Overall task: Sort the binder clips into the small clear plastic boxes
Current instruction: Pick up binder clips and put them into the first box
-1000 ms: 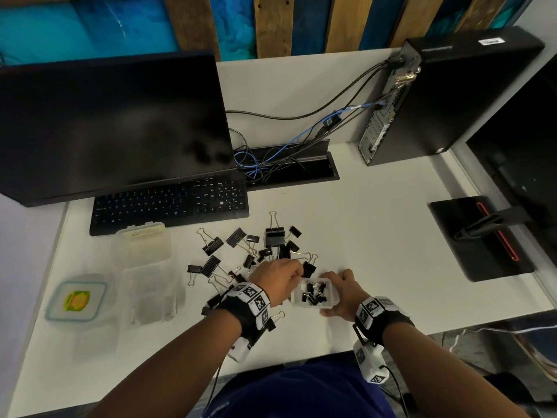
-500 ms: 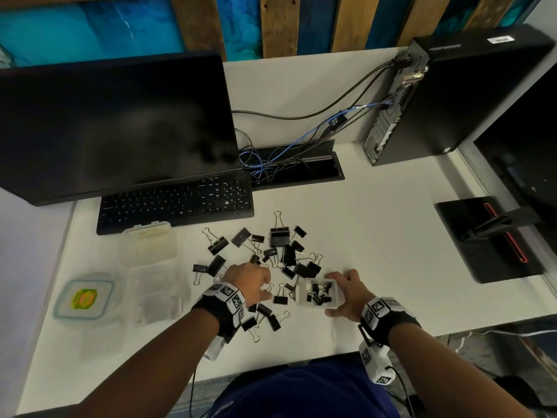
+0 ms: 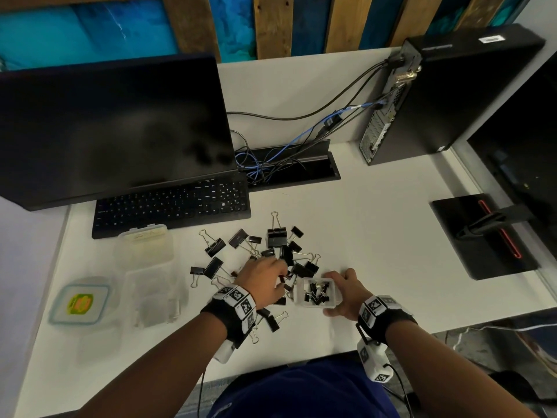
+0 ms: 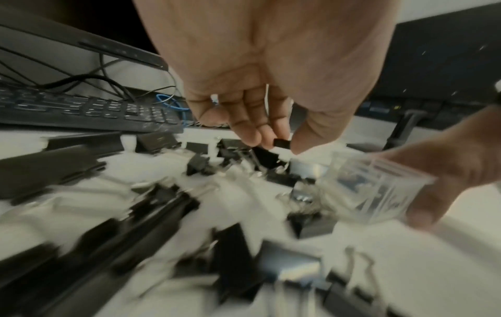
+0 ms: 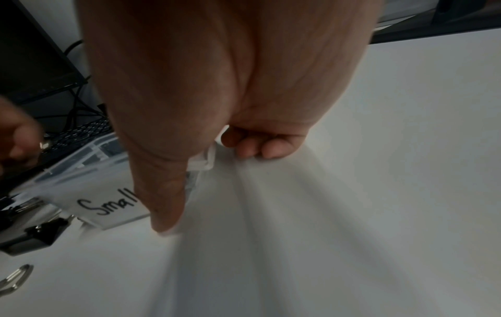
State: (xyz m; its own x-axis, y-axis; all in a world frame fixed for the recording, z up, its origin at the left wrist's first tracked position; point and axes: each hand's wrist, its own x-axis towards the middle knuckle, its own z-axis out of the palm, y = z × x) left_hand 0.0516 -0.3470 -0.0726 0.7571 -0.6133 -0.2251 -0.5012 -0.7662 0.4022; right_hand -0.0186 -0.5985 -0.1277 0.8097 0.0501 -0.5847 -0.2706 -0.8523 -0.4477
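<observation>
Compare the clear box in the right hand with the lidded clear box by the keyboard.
The box labelled "Small" is open, holds small black clips, and the right hand grips it. The lidded box is larger, closed and untouched; its contents cannot be told. Both are clear plastic.

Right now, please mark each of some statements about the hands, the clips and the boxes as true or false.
1. The left hand pinches a small black binder clip. True.
2. The right hand rests flat on the keyboard. False: it grips the small clear box, and the keyboard lies far from it.
3. That box bears the handwritten word "Small". True.
4. The box is empty. False: several clips lie in it.
5. All clips are sorted. False: many loose clips lie on the desk.
</observation>
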